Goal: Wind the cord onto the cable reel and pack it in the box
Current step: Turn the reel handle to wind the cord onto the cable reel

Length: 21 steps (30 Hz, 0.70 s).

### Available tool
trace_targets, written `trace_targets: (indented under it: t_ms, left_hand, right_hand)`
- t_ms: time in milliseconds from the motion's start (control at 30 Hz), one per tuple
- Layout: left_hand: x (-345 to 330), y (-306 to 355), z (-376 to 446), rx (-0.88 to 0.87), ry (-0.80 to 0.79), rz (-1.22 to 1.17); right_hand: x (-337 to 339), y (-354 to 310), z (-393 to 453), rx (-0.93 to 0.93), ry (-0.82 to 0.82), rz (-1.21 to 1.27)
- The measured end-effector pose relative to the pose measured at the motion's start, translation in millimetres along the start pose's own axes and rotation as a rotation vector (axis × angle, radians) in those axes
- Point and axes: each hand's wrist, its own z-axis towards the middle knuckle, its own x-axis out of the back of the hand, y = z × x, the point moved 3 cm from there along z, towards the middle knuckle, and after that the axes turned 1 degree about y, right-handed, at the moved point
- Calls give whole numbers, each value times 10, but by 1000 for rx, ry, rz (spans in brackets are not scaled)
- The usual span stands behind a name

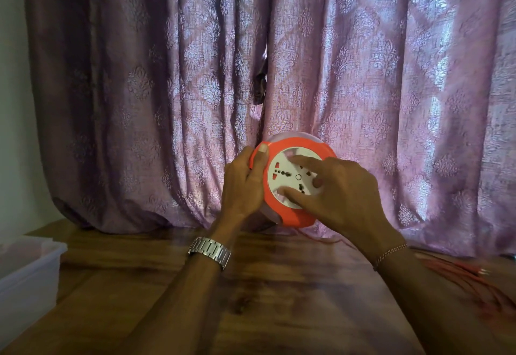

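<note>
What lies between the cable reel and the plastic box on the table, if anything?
Nothing visible. The cable reel, held in both hands, is above the table, and only bare wood lies between it and the box at the left edge. The loose cord trails right, away from that path.

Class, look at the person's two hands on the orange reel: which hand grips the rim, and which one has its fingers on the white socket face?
The left hand, with the metal watch, grips the cable reel by its orange rim. The right hand, with the thin bracelet, touches the white socket face.
</note>
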Motion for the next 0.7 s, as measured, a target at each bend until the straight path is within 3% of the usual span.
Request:
trace_targets:
  t_ms: [300,400,500,700]
  left_hand:
    - [-10,-51,22,91,35,-39]
    - [13,-77,50,141,4,-81]
    - [24,-97,59,152,-31,-81]
    - [-9,-111,38,132,-68,-38]
  right_hand:
    - [42,-13,23,193,6,90]
    - [77,8,39,311,-136,142]
    - [95,-19,34,300,-363,159]
    - [76,-89,11,333,-415,65]
